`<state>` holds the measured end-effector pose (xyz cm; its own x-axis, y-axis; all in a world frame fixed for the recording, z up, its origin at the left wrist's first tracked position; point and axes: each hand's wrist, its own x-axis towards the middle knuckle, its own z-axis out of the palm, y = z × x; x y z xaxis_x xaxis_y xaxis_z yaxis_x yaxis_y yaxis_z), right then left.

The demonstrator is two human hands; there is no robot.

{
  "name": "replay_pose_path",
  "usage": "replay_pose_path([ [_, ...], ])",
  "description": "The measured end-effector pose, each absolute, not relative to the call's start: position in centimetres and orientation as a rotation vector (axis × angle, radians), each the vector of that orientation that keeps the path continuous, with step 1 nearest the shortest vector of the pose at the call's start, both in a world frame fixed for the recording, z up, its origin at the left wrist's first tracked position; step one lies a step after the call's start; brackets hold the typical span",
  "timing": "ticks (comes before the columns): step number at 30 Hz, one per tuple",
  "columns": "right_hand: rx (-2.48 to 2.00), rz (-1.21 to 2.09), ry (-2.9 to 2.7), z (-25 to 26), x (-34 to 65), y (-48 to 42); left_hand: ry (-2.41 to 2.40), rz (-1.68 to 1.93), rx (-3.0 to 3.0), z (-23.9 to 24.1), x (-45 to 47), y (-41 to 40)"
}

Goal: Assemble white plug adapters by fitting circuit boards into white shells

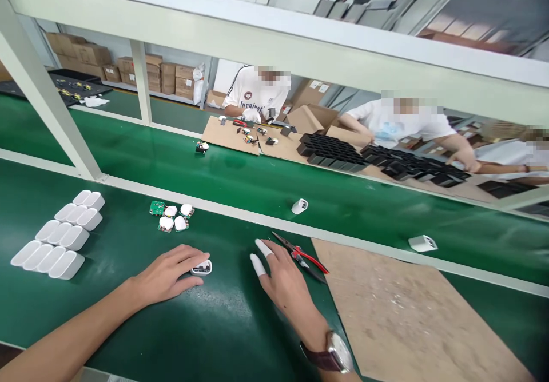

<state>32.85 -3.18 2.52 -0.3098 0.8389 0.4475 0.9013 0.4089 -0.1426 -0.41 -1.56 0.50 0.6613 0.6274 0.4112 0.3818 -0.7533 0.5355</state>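
Observation:
My left hand (171, 273) grips a small white oval plastic housing (207, 270) between thumb and fingers on the green worktop. Dark parts show inside the housing's open end. To its right, my right hand (281, 276) hovers or rests over the bench with fingers spread and nothing in them; white finger cots cover two of its digits. Just beyond that hand lie needle-nose pliers (295, 250) with red and black handles. Several small circuit boards (171, 216), most with a white piece on top, lie behind my left hand.
Rows of white housings (64, 233) stand at left. Cardboard (420, 307) covers the bench at right. Past a white rail, the green belt (240, 182) carries two white housings (299, 206) and a circuit assembly (201, 147). Co-workers sit opposite near black trays (334, 153). A frame post (47, 79) rises at left.

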Motion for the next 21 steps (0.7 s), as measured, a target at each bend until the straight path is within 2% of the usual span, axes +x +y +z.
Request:
replay_pose_path([
  [5,-1.663,-0.443,-2.235,0.0,36.5,-6.0,0.715,0.872,2.583,1.0,0.2,-1.5],
  [10,-1.559,-0.475,-2.143,-1.3,36.4,-5.6,0.733,0.831,2.587,1.3,0.6,-1.8],
  [17,-1.287,0.008,-2.142,2.1,30.4,-4.2,0.969,0.797,2.436,0.2,-0.2,-1.9],
  [21,-1.177,0.111,-2.266,3.5,26.8,-4.8,1.055,0.791,2.325,-0.2,-0.8,-1.8],
])
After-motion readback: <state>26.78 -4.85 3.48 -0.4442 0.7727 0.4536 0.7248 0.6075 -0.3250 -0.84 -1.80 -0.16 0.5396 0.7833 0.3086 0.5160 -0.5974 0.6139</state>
